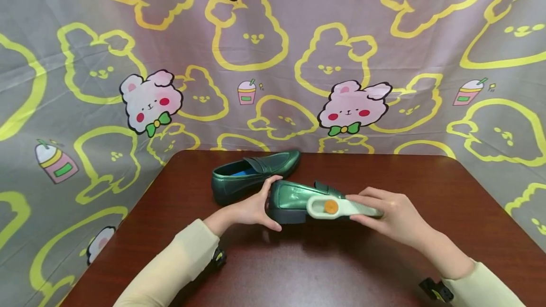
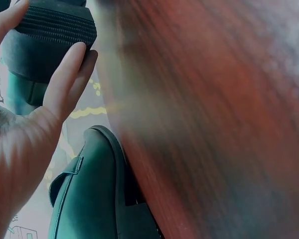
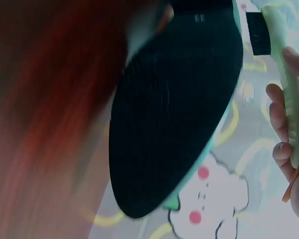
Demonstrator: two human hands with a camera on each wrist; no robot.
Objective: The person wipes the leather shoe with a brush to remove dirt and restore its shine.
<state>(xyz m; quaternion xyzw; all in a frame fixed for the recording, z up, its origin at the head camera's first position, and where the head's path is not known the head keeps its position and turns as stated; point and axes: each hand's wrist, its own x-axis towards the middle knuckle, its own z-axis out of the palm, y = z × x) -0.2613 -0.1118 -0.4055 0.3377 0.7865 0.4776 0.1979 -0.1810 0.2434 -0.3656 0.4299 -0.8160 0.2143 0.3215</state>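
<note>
Left hand (image 1: 252, 208) grips heel (image 1: 287, 216); right hand (image 1: 396, 213) clasps pale brush (image 1: 346, 208); green shoe (image 1: 294, 195) between hands.

A glossy green, dark-soled loafer (image 1: 292, 196) is held up by its heel in the left fingers (image 1: 268, 184), toe rightward, while a pale green, dark-bristled brush (image 1: 343, 209) in the right fingers (image 1: 368, 199) lies just beside it.

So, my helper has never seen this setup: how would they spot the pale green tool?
Start at the reddish-brown table, then the green shoe held by the left hand. In the head view, the pale green tool overlaps that shoe's side, gripped by the right hand. Unlike that shoe and the other shoe behind, it is pale with a round orange spot.
</note>
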